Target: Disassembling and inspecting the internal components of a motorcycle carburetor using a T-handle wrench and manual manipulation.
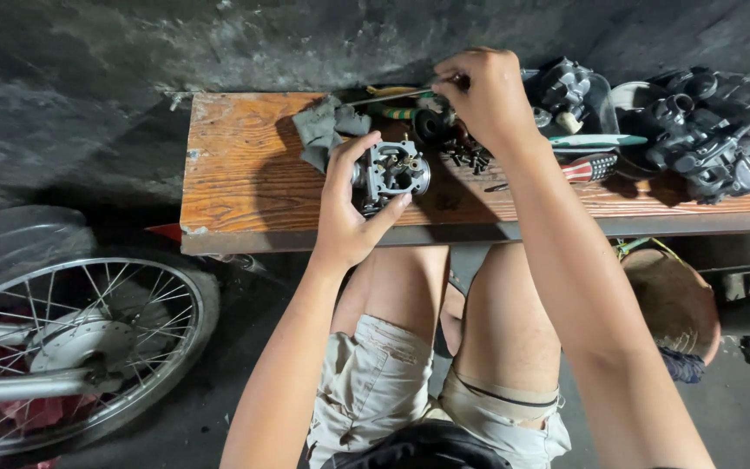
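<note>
Head view, left hand: our left hand (346, 215) is wrapped around a small metal engine part (390, 172), thumb on its near side and fingers curled over its left edge; the grip is closed and firm
Head view, engine part: it sits just above the front half of the wooden bench (245, 174), open face turned up toward us, with small brass pieces showing inside
Head view, right hand: our right hand (482, 95) is raised over the back of the bench with the fingertips pinched together near the end of a thin metal rod (385, 97); we cannot tell whether the pinch holds the rod or some smaller piece
Head view, bench contents: a grey rag (323, 128) lies just left of the engine part, a heap of small dark screws (469, 156) lies between the two hands, a screwdriver with a red striped handle (585, 168) lies to the right, and a cluster of black engine parts (705, 130) fills the far right end
Head view, surroundings: a spoked wheel (71, 347) stands at lower left, well apart from the bench
Handling, engine part: we judge it as cast metal, stiff and fairly heavy for its bulk, possibly oily and slippery
Handling, grip point: we judge the solid outer body the safe place to hold, keeping clear of the fine inner pieces
</note>
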